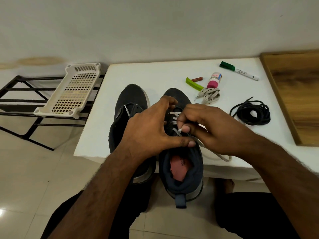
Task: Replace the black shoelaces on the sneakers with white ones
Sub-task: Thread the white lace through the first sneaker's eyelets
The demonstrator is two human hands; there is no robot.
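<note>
Head view: slotted tray (69, 91) upper left, contents indistinct. Right sneaker (181, 152) part-laced white; right hand (207, 128) pinches white lace (176, 131), left hand (151, 130) grips the sneaker's side.

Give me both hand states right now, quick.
Left hand: fingers curled on the right sneaker, thumb pressing near the eyelets.
Right hand: pinching the white shoelace tip.

two sneakers (131, 104) (181, 163), one marker (239, 70), one battery (197, 79), one white basket (72, 91)
</note>
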